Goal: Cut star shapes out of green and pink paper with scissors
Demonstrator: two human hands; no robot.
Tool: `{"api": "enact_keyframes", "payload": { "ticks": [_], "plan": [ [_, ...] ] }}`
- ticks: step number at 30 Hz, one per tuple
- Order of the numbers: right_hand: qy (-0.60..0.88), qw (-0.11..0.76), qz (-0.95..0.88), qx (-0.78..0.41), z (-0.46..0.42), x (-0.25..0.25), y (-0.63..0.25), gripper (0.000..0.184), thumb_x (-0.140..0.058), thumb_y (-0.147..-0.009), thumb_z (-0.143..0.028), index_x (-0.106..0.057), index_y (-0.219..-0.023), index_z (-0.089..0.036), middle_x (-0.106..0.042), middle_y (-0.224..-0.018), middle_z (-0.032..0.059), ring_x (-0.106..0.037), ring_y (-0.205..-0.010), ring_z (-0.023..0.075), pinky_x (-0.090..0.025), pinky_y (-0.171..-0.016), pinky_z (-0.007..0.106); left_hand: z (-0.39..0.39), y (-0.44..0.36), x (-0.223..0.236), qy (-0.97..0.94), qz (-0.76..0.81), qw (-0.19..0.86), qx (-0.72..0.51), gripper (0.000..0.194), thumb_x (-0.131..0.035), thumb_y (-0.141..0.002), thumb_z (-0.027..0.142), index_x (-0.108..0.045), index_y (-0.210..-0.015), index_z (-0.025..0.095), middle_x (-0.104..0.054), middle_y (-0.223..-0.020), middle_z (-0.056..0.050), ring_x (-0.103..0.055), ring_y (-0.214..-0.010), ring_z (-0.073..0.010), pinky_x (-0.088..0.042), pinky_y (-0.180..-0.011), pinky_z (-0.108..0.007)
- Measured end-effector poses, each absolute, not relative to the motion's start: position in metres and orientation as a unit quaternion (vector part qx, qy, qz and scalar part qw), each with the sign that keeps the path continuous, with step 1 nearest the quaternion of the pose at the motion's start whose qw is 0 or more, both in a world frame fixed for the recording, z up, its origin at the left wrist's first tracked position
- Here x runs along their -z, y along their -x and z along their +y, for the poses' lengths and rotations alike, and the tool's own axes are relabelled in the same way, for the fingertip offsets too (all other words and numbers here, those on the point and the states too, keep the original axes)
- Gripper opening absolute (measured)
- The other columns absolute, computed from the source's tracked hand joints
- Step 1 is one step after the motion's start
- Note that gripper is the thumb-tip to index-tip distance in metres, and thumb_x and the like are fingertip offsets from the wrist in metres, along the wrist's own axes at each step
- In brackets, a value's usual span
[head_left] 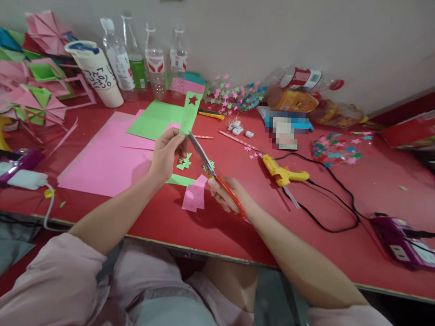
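At the far left of the red tabletop (317,263) sits a pile of folded paper flowers (46,30), with a white cup (102,76) leaning beside it. Next come large pink sheets (102,153), partly overlapped by a green sheet (156,119). The left hand (165,153) pinches a green paper strip (189,114) between its fingers, above the tabletop; a star-shaped hole shows near the strip's top. Small green cutouts (184,161) and pink scraps (194,196) lie below. The scissors (201,155) slant up to the strip's lower end, their orange handles gripped by the fingers of the right hand (241,190). Farther right lie a yellow glue gun (280,171), a clear bag of colored stars (342,148) and a purple power strip (403,241).
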State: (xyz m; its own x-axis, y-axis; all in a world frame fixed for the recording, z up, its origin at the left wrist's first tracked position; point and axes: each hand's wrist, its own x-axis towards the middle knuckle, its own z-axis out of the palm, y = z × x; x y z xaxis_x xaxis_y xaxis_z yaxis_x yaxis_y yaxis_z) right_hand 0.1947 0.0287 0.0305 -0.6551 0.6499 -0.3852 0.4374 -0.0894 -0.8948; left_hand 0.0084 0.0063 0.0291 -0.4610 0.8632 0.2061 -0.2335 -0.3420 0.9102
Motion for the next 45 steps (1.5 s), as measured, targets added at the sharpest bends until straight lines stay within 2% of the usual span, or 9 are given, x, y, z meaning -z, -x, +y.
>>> {"api": "enact_keyframes", "payload": {
  "ticks": [7, 16, 22, 32, 41, 45],
  "plan": [
    [0.364, 0.074, -0.706, -0.603, 0.030, -0.030, -0.200, 0.050, -0.045, -0.080, -0.065, -0.045, -0.062, -0.019, -0.035, -0.035, -0.0083, -0.033, -0.027, 0.0048, -0.033, -0.030, 0.019, 0.006, -0.005, -0.029, -0.360, 0.434, 0.373, -0.737, 0.015, -0.052, -0.075, 0.019, -0.048, -0.061, 0.019, -0.050, -0.048, 0.006, -0.044, -0.039, -0.0031, -0.034, -0.038, -0.016],
    [0.365, 0.077, -0.707, -0.601, 0.028, -0.033, -0.200, 0.054, -0.045, -0.076, -0.070, -0.045, -0.061, -0.018, -0.034, -0.035, -0.0090, -0.034, -0.027, 0.0045, -0.033, -0.031, 0.018, 0.007, -0.001, -0.030, -0.380, 0.442, 0.386, -0.716, 0.013, -0.049, -0.074, 0.017, -0.049, -0.061, 0.019, -0.052, -0.048, 0.006, -0.044, -0.039, -0.0023, -0.034, -0.038, -0.014],
    [0.383, 0.060, -0.695, -0.606, 0.030, -0.035, -0.198, 0.057, -0.050, -0.069, -0.074, -0.042, -0.057, -0.019, -0.032, -0.033, -0.0097, -0.032, -0.026, 0.0040, -0.033, -0.028, 0.017, 0.010, 0.003, -0.031, -0.390, 0.451, 0.383, -0.705, 0.014, -0.050, -0.073, 0.017, -0.049, -0.059, 0.018, -0.051, -0.045, 0.006, -0.043, -0.038, -0.0024, -0.032, -0.036, -0.015],
    [0.407, 0.051, -0.692, -0.594, 0.032, -0.035, -0.197, 0.048, -0.051, -0.082, -0.058, -0.042, -0.056, -0.019, -0.033, -0.032, -0.0090, -0.030, -0.023, 0.0038, -0.029, -0.024, 0.017, 0.011, 0.005, -0.026, -0.382, 0.454, 0.371, -0.715, 0.014, -0.055, -0.070, 0.021, -0.051, -0.058, 0.018, -0.051, -0.043, 0.006, -0.041, -0.037, -0.0024, -0.030, -0.035, -0.015],
    [0.418, 0.040, -0.689, -0.591, 0.031, -0.035, -0.196, 0.048, -0.052, -0.079, -0.061, -0.042, -0.057, -0.019, -0.032, -0.032, -0.0093, -0.030, -0.024, 0.0041, -0.029, -0.025, 0.017, 0.009, 0.002, -0.028, -0.371, 0.441, 0.386, -0.720, 0.013, -0.051, -0.073, 0.022, -0.052, -0.061, 0.018, -0.052, -0.045, 0.005, -0.043, -0.037, -0.0030, -0.031, -0.036, -0.016],
    [0.384, 0.068, -0.707, -0.590, 0.028, -0.036, -0.199, 0.052, -0.045, -0.079, -0.066, -0.042, -0.058, -0.019, -0.031, -0.033, -0.0093, -0.029, -0.025, 0.0035, -0.029, -0.028, 0.017, 0.010, 0.003, -0.027, -0.388, 0.452, 0.367, -0.714, 0.014, -0.050, -0.074, 0.020, -0.052, -0.060, 0.018, -0.050, -0.045, 0.005, -0.041, -0.038, -0.0029, -0.030, -0.036, -0.015]
  ]
}}
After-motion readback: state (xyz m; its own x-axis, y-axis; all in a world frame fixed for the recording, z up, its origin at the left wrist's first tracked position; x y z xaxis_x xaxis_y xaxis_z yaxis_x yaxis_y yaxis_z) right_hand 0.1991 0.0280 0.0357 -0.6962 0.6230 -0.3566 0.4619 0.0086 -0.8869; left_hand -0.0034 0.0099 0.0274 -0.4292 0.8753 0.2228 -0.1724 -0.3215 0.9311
